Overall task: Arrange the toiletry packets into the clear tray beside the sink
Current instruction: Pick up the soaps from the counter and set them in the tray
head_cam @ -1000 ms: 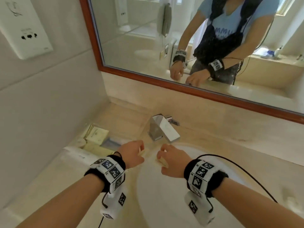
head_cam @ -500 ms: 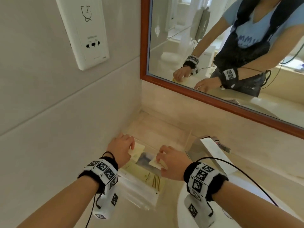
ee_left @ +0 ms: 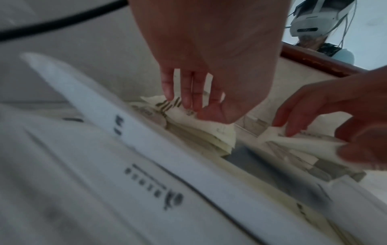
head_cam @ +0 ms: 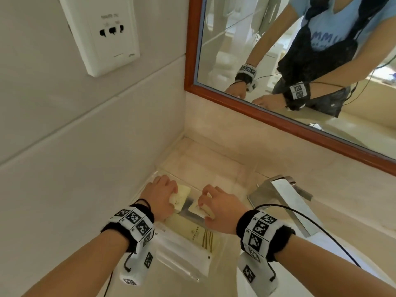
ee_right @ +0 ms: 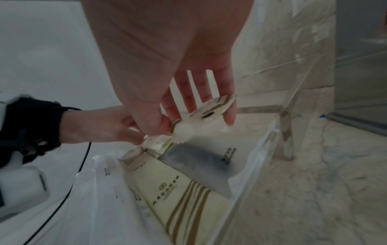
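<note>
Head view: my left hand (head_cam: pixel 162 195) gripped a cream packet (head_cam: pixel 182 195) at centre frame, over the far end of the clear tray (head_cam: pixel 222 249). My right hand (head_cam: pixel 218 213) pinched a second cream packet (head_cam: pixel 198 209) just beside it. A long gold-striped packet (head_cam: pixel 197 234) lay in the tray below both hands. The faucet (head_cam: pixel 285 200) stood at right, the mirror (head_cam: pixel 278 61) at upper right.

Left wrist view: my left fingers (ee_left: pixel 188 92) curled round the first packet (ee_left: pixel 209 129) at centre. My right hand (ee_left: pixel 335 116) held the second packet (ee_left: pixel 303 142) at right.

Right wrist view: my right thumb and fingers (ee_right: pixel 196 99) pinched the second packet (ee_right: pixel 205 116) above the tray wall (ee_right: pixel 251 174). The table (ee_right: pixel 314 190) filled the lower right.
</note>
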Demonstrator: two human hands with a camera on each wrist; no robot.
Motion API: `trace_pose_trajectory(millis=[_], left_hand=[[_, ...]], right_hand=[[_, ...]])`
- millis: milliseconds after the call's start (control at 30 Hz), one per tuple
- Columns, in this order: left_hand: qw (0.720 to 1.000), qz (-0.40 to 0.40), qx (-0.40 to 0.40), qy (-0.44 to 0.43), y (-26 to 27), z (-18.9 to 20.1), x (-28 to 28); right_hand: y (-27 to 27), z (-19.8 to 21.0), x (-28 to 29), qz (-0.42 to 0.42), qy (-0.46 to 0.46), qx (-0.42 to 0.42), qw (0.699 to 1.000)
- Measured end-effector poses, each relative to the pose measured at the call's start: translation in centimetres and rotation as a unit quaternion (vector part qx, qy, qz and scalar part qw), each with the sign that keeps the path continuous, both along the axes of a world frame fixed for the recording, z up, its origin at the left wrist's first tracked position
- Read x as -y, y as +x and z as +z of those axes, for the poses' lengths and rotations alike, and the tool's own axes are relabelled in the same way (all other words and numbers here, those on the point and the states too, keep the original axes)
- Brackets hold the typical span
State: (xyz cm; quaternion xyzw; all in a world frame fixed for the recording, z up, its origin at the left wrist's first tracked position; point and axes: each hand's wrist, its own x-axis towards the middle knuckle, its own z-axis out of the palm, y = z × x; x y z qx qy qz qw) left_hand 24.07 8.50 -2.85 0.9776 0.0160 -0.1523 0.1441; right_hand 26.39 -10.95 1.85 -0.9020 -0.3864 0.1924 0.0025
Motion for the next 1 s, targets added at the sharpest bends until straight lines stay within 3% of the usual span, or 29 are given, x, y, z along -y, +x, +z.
trace_pose_trajectory(millis=[200,367,500,1000], left_hand=[[1.0,0.004,0.01,-0.016,0.0,0.9,-0.9],[0.99,0.085,0.1,-0.054,-1.2,1.6,-1.9],[0.983,0.131,0.104,-0.074,-2.7,1.5,-3.6],[0.978,0.13,0.118,-0.114,-4.2,1.3,-3.8]], right_hand=[[-0.1,-0.6,-1.6,0.004,0.021,0.016,1.0],[0.0,-0.8,-3.2,0.006,0.066,0.023,0.998],[0.2,-1.4,-5.4,0.005,0.089,0.023,0.996],[0.9,-3.9,-9.2,0.029,0.099,0.056,0.993]])
